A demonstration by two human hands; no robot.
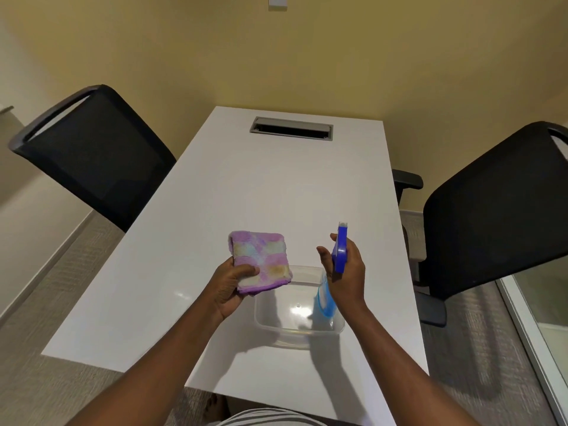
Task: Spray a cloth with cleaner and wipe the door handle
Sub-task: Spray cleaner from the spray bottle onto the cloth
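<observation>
While left hand [229, 287] grasps cloth [260, 261], right hand [345, 272] grips spray bottle [333, 265], raised.

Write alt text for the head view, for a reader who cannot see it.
The left hand holds a folded purple cloth and the right hand a blue spray bottle above a clear plastic tub on a white table. Two black chairs flank it.

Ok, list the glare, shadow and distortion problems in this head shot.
Head view: overhead light glares off the clear tub and the white table; both arms cast soft shadows on the table's near end; the wide-angle lens bows the black chairs outward; focus is soft overall.
</observation>
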